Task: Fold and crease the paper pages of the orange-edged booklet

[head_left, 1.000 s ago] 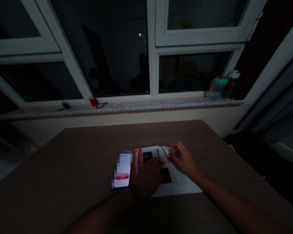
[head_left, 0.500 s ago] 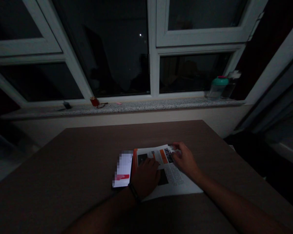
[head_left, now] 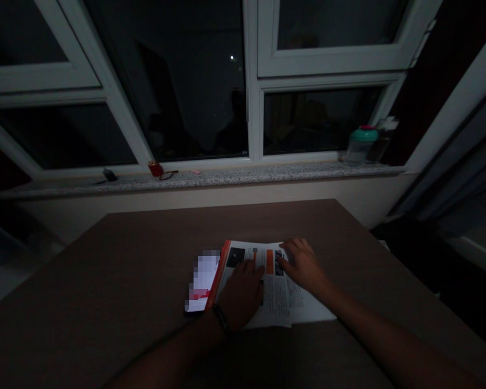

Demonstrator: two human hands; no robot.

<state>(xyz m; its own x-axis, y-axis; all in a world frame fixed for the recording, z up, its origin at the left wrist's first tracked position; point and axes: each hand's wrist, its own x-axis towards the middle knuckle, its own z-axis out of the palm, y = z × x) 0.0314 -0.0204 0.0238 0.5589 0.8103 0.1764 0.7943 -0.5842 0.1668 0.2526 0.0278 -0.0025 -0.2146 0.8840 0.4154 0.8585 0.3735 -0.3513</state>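
An open printed booklet (head_left: 277, 300) with an orange-edged cover lies on the brown table (head_left: 105, 270), its pages showing text, dark pictures and an orange block. My left hand (head_left: 241, 294) presses flat on the booklet's left part, with a dark band on the wrist (head_left: 221, 317). My right hand (head_left: 302, 265) rests its fingertips on the upper right of the page and grips nothing I can see. Just left of the booklet lies a lit smartphone (head_left: 202, 281), its screen blurred out and its edge touching the orange cover.
The table's far edge stands below a speckled stone windowsill (head_left: 202, 178). A teal-lidded clear bottle (head_left: 360, 146), a small red object (head_left: 156, 169) and a small dark object (head_left: 110, 175) sit on the sill. Dark window panes rise behind it.
The page my right hand held up at its corner now lies turned over and flatter. My right hand has opened out on it, and the orange cover edge shows more.
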